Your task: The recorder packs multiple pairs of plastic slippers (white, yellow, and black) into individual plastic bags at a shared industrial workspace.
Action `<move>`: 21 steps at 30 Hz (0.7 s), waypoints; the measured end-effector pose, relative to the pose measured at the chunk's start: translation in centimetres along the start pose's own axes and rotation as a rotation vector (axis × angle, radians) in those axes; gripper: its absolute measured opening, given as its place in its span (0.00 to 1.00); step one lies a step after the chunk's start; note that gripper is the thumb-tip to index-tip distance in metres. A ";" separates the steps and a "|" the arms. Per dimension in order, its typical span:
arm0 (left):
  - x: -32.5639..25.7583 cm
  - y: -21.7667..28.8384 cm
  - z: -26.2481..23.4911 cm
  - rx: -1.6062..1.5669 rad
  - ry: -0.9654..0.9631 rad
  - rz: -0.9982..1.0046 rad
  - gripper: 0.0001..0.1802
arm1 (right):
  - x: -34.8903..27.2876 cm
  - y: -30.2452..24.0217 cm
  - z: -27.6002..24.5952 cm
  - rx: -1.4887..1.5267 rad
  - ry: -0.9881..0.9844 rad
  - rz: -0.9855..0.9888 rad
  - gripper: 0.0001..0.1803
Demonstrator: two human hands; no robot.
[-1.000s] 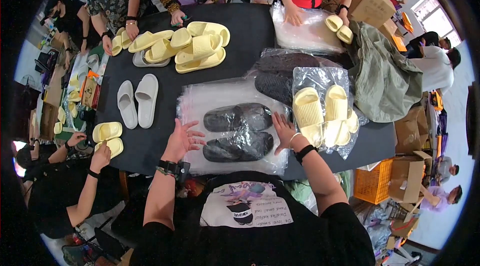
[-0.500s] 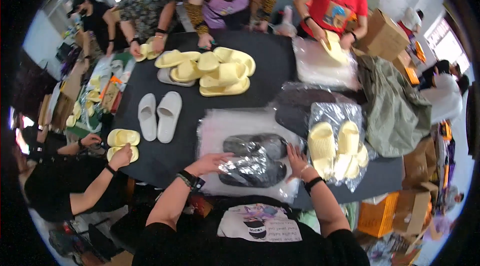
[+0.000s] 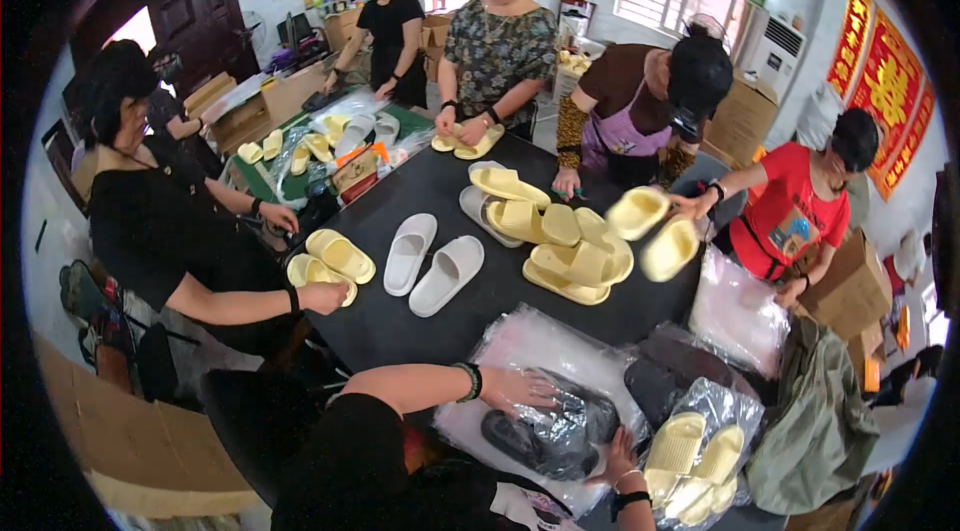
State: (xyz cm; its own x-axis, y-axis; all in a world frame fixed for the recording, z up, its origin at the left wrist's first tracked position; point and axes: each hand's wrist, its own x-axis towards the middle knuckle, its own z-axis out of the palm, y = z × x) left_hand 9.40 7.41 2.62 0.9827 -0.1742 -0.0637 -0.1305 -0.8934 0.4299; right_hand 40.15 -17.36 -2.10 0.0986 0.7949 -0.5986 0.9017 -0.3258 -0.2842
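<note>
Pressing down on a clear plastic bag of dark slippers, lower centre of the frame, on the black table. Left hand lies flat on the bag's upper left part, fingers spread wide, beaded bracelet at the wrist. Right hand sits at the bag's lower right edge, fingers curled onto the plastic; can't tell if it's pinching the film or just resting. The dark pair is fully inside the bag, side by side, the bag lying on a stack of clear bags.

Just right of it: a bagged pair of yellow slippers, touching the right wrist area. Another dark bagged pair above that. Olive green cloth at lower right.

Centre of frame: loose white slippers, and a pile of yellow slippers to their right. Person in red at right holds two yellow slippers over the table. Person in black at left has a hand on a yellow pair at the table edge.
</note>
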 end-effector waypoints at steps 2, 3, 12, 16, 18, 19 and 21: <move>1.0 -0.4 0.2 0.028 -0.014 0.011 0.49 | 1.2 0.9 0.8 -0.028 0.007 -0.006 0.92; 1.6 -1.0 1.7 -0.024 0.061 0.035 0.47 | 1.5 0.8 0.9 -0.019 0.017 -0.017 0.92; 9.7 -1.8 8.0 0.051 0.276 0.056 0.39 | 2.4 0.1 0.9 -0.102 0.006 0.040 0.94; 11.1 0.5 7.4 0.028 0.126 -0.069 0.20 | 2.2 -0.3 0.8 -0.085 -0.029 0.069 0.94; 10.7 1.1 7.0 0.027 0.170 -0.062 0.11 | 2.0 -0.4 1.1 -0.100 -0.010 0.047 0.93; 10.0 1.3 7.0 0.049 0.228 -0.059 0.10 | 1.6 -0.6 0.9 -0.091 -0.020 0.052 0.93; 9.0 1.4 6.7 0.108 0.234 -0.064 0.09 | 1.2 -0.9 1.0 -0.079 -0.039 0.055 0.93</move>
State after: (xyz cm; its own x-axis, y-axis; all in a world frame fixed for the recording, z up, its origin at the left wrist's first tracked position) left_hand 17.19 1.84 -3.35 0.9914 -0.0263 0.1280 -0.0678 -0.9409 0.3319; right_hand 39.07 -16.69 -3.31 0.1343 0.7560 -0.6406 0.9258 -0.3262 -0.1909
